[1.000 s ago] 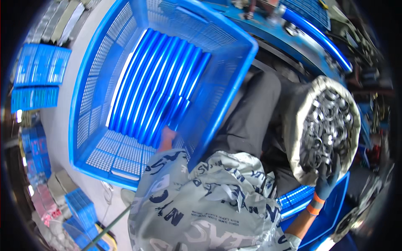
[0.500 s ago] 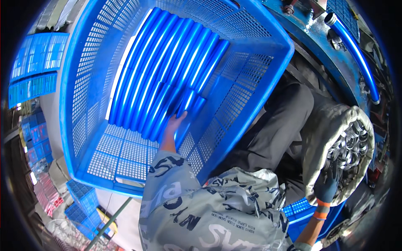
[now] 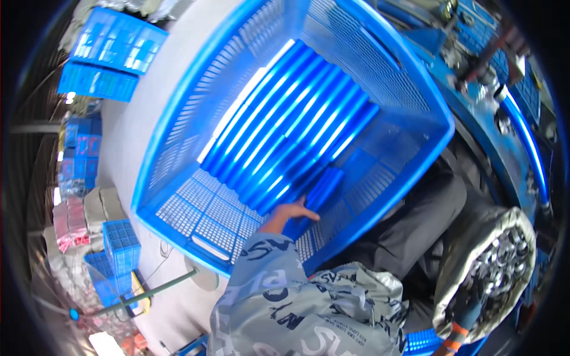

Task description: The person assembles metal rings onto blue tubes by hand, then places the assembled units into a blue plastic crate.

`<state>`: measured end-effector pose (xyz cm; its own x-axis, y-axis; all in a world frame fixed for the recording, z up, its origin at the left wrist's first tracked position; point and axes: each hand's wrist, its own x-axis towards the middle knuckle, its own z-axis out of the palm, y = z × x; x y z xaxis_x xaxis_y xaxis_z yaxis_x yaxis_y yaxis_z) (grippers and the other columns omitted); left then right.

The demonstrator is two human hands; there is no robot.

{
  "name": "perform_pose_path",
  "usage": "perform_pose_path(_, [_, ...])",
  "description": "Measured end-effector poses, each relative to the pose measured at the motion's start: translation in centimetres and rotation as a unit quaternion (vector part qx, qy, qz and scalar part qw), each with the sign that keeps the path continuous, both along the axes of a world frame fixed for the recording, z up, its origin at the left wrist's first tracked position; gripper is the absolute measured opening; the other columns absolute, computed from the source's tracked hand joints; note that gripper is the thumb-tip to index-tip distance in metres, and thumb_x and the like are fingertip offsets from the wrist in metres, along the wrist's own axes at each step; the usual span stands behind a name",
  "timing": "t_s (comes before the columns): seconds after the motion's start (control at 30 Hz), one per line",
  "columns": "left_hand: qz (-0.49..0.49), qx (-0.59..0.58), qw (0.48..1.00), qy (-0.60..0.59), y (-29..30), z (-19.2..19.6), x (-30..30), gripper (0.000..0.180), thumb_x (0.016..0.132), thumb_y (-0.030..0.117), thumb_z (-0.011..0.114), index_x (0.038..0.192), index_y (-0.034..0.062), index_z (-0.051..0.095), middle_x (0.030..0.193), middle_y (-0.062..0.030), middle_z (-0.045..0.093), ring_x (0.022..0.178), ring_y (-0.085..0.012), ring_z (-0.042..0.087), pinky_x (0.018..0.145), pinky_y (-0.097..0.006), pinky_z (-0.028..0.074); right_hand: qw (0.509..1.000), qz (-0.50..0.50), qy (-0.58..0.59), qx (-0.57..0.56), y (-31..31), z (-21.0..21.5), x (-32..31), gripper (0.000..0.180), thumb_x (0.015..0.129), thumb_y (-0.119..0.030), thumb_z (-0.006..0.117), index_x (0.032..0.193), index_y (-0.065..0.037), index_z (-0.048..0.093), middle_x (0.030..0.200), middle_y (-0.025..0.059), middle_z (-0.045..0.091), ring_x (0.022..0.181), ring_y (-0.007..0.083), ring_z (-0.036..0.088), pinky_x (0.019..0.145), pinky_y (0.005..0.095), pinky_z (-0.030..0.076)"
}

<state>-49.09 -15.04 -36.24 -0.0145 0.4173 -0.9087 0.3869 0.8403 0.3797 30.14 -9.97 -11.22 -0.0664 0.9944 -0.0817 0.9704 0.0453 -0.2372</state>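
Observation:
My left hand [image 3: 292, 212] is bare and reaches into a large blue mesh-sided crate [image 3: 178, 228]. Its thumb is spread from the fingers, beside the near ends of the blue tubes [image 3: 297, 113]. These shiny tubes lie side by side in a layer, and a shorter-looking tube [image 3: 325, 185] rests at the layer's right side. No tube is plainly gripped. At the lower right, my right hand [image 3: 466, 310] wears a dark glove and is down in a pale fabric sack [image 3: 445, 285] of silvery metal rings [image 3: 499, 261]. Its fingers are hidden among the rings.
A blue machine frame [image 3: 475, 113] stands right of the crate, with a curved blue tube [image 3: 525, 133] on it. My grey-trousered leg [image 3: 409, 219] lies between crate and sack. Stacked blue crates [image 3: 122, 246] and a green bar [image 3: 148, 292] are at left.
The view has swung, so crate, tubes and sack sit further right and lower in the picture. My left thumb is spread wider; my right hand stays inside the sack.

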Motion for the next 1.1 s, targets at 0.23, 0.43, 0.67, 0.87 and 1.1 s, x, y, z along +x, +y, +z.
perform_pose_path(0.23, [-0.011, 0.186, 0.978, 0.092, 0.5, 1.9, 0.7, 0.147, 0.071, 0.051, 0.109, 0.176, -0.0151, 0.029, 0.174, -0.0354, 0.049, 0.163, -0.0428, 0.049, 0.134, -0.048, 0.043, 0.998, -0.039, 0.037, 0.016, 1.7, 3.3, -3.4, 0.055, 0.093, -0.038, 0.091, 0.136, -0.005, 0.082, 0.123, 0.0253, 0.084, 0.11, 0.0455, 0.081, 0.098, 0.0534, 0.064])
perform_pose_path(0.43, [-0.117, 0.435, 0.89, -0.069, 19.0, 29.2, 22.4, 0.143, 0.069, 0.018, 0.101, 0.184, -0.0057, 0.018, 0.172, -0.0282, 0.053, 0.155, -0.0392, 0.059, 0.132, -0.046, 0.046, 0.972, -0.08, -0.048, 0.217, -1.0, 4.4, 2.8, 0.028, 0.081, -0.027, 0.081, 0.103, -0.011, 0.081, 0.118, 0.0178, 0.082, 0.098, 0.0442, 0.077, 0.083, 0.0576, 0.061])
perform_pose_path(0.67, [-0.516, 0.616, 0.593, 0.049, 22.0, 49.5, 51.3, 0.136, 0.06, 0.041, 0.097, 0.175, -0.0048, 0.04, 0.149, -0.0353, 0.068, 0.137, -0.0522, 0.066, 0.119, -0.058, 0.051, 0.985, -0.156, -0.054, 0.058, -2.7, 5.2, 2.8, 0.025, 0.086, -0.039, 0.084, 0.095, -0.016, 0.083, 0.099, 0.0174, 0.079, 0.093, 0.0414, 0.078, 0.08, 0.0569, 0.061])
perform_pose_path(0.87, [-0.649, 0.571, 0.469, 0.178, 18.9, 42.0, 64.9, 0.144, 0.068, 0.049, 0.099, 0.185, 0.0063, 0.027, 0.165, -0.0391, 0.055, 0.156, -0.0546, 0.053, 0.135, -0.075, 0.026, 0.991, -0.118, -0.033, 0.045, -5.0, 4.4, 2.5, 0.034, 0.098, -0.047, 0.078, 0.109, -0.017, 0.089, 0.119, 0.024, 0.083, 0.105, 0.0455, 0.081, 0.087, 0.0599, 0.065])
perform_pose_path(1.1, [-0.59, 0.749, 0.295, 0.062, 16.8, 32.4, 67.7, 0.084, 0.096, 0.014, 0.074, 0.176, 0.0065, 0.049, 0.178, -0.0336, 0.044, 0.165, -0.0601, 0.04, 0.135, -0.068, 0.035, 0.925, -0.247, 0.223, 0.185, -10.4, 6.0, 3.0, 0.045, 0.1, -0.035, 0.083, 0.132, -0.003, 0.082, 0.126, 0.0237, 0.084, 0.112, 0.0424, 0.082, 0.1, 0.0515, 0.065])
